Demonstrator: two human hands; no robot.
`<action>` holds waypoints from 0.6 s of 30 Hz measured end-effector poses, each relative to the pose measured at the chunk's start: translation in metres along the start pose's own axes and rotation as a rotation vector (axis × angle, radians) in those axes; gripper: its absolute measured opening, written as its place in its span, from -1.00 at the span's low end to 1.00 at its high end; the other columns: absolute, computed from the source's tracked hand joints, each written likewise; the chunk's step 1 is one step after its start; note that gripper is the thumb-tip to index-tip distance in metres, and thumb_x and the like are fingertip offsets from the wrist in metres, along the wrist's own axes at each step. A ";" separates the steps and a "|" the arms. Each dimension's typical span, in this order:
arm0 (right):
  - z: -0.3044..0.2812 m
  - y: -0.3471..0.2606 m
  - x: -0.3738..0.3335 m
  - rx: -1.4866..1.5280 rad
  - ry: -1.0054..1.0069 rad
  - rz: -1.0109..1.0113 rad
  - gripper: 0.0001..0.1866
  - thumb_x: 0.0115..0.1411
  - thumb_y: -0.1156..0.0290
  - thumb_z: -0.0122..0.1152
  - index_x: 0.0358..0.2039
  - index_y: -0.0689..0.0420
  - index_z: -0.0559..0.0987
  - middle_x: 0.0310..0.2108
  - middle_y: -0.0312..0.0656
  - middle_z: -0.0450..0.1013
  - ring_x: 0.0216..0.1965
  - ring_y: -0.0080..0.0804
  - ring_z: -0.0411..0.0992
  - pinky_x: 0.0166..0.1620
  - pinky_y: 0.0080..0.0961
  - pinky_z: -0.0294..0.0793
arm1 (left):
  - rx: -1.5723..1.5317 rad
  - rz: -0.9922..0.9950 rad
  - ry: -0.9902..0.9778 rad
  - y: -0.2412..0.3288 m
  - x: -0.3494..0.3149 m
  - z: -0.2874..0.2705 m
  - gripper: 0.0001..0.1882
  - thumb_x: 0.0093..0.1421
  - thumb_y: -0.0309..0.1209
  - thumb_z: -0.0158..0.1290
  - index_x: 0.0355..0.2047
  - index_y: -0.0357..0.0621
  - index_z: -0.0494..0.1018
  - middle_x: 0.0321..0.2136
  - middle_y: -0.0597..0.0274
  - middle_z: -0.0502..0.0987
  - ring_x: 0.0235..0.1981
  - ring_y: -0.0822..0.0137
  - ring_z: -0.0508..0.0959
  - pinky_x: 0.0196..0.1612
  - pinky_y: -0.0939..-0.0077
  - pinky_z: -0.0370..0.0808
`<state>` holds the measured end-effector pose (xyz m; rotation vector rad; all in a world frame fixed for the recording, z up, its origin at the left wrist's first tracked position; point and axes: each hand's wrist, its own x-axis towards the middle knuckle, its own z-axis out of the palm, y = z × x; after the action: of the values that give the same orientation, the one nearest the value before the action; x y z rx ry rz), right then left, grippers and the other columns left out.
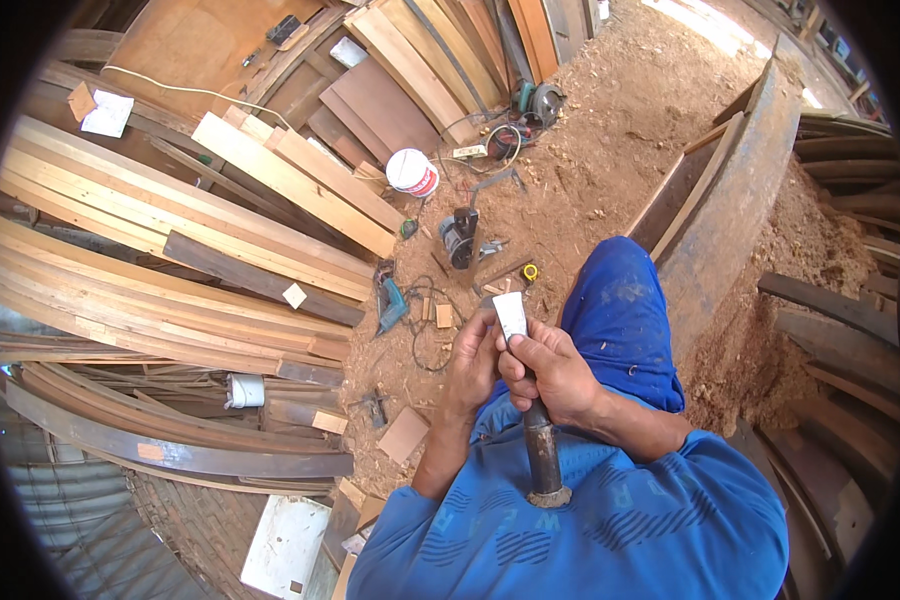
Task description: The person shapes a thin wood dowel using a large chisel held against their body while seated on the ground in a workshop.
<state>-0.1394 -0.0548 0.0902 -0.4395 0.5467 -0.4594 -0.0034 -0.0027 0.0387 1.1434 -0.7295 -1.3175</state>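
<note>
The chisel (pixel 540 425) lies in both hands in front of the blue shirt (pixel 610 530), its pale flared blade (pixel 510 314) pointing away from the body and its dark handle (pixel 545 462) toward it. The right hand (pixel 558 372) has its grip pinching the tool, thumb on the blade face and fingers curled beneath; the left hand (pixel 475 350) has its fingertips pinched in at the blade's left side. Principal hazard: a cut, should a fingertip slide over the end of the blade; whether the left fingers reach that edge is not clear from this angle. Secondary hazard: a drop, were the right thumb to slacken, the steel falling near the blue trouser leg (pixel 620 315). The floor (pixel 610 170) is brown and strewn with sawdust and chips, which could foul footing. Upon it stand a teal drill (pixel 390 305), a round-bodied power tool (pixel 458 240), a yellow tape measure (pixel 529 272) and a white bucket (pixel 408 172). Pale planks (pixel 120 200) are stacked at left; a long weathered timber (pixel 735 200) runs along the right.
</note>
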 end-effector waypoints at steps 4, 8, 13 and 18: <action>0.002 -0.013 -0.018 -0.040 0.007 -0.157 -0.85 0.39 0.34 -0.16 -0.19 0.12 0.34 -0.59 -0.34 0.26 -0.72 -0.66 0.12 -0.64 -0.60 0.27 | 0.086 -0.055 -0.108 -0.017 -0.024 -0.002 -0.73 0.38 -0.25 -0.09 -0.12 -0.22 0.39 -0.47 0.40 0.43 -0.44 0.64 0.39 -0.39 0.72 0.37; -0.004 -0.013 -0.020 -0.077 0.078 -0.204 -0.85 0.39 0.34 -0.16 -0.19 0.12 0.35 -0.59 -0.33 0.26 -0.73 -0.65 0.12 -0.63 -0.55 0.34 | 0.015 -0.033 -0.001 -0.032 -0.033 -0.012 -0.73 0.39 -0.22 -0.11 -0.16 -0.17 0.39 -0.63 0.54 0.26 -0.65 0.71 0.18 -0.61 0.75 0.09; -0.004 0.002 -0.007 -0.121 -0.020 -0.056 -0.86 0.38 0.34 -0.15 -0.21 0.11 0.35 -0.59 -0.33 0.26 -0.72 -0.61 0.16 -0.60 -0.55 0.34 | 0.082 0.085 0.136 -0.008 -0.001 0.010 -0.65 0.43 -0.17 -0.23 -0.15 -0.20 0.40 -0.53 0.42 0.38 -0.51 0.65 0.34 -0.48 0.74 0.29; -0.001 0.003 -0.012 -0.116 -0.076 -0.053 -0.85 0.39 0.30 -0.15 -0.23 0.10 0.32 -0.62 -0.35 0.21 -0.72 -0.61 0.14 -0.62 -0.55 0.27 | 0.223 0.136 0.029 -0.004 0.000 0.005 -0.65 0.44 -0.20 -0.23 -0.16 -0.21 0.42 -0.41 0.36 0.47 -0.37 0.58 0.43 -0.32 0.64 0.42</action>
<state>-0.1485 -0.0466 0.0929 -0.5811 0.4902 -0.4609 -0.0092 -0.0028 0.0368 1.2634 -0.9344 -1.1235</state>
